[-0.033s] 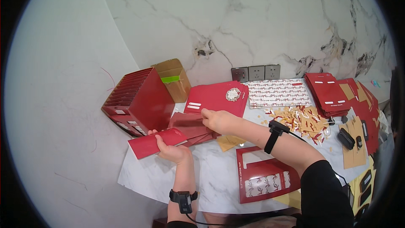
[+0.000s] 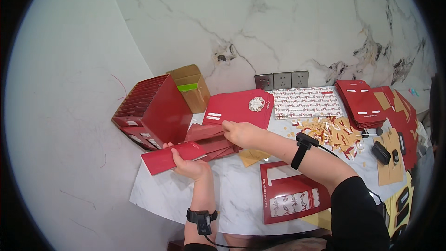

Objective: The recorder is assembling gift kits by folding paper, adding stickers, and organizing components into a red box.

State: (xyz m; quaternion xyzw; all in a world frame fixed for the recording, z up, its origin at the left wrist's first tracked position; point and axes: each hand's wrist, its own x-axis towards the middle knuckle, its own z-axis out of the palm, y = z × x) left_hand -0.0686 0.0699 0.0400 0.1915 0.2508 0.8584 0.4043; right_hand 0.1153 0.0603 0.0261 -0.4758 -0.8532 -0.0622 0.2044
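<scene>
My left hand (image 2: 189, 166) grips a long bright red envelope (image 2: 162, 159) by its right end and holds it flat above the white marble table (image 2: 232, 200). My right hand (image 2: 240, 133) reaches across from the right. Its fingers pinch the top edge of a dark red envelope on a loose pile of envelopes (image 2: 209, 138), just behind my left hand. Both wrists wear black bands. Left of the pile, a block of red folded cartons (image 2: 151, 109) stands on edge, close to both hands.
An open cardboard box (image 2: 190, 86) stands by the wall. Behind the pile lie flat red envelopes with a round ornament (image 2: 239, 107), a patterned sheet (image 2: 304, 102) and another red stack (image 2: 360, 102). Gold and red cut-outs (image 2: 330, 130), black devices (image 2: 381, 152) and a windowed red pack (image 2: 290, 197) lie right.
</scene>
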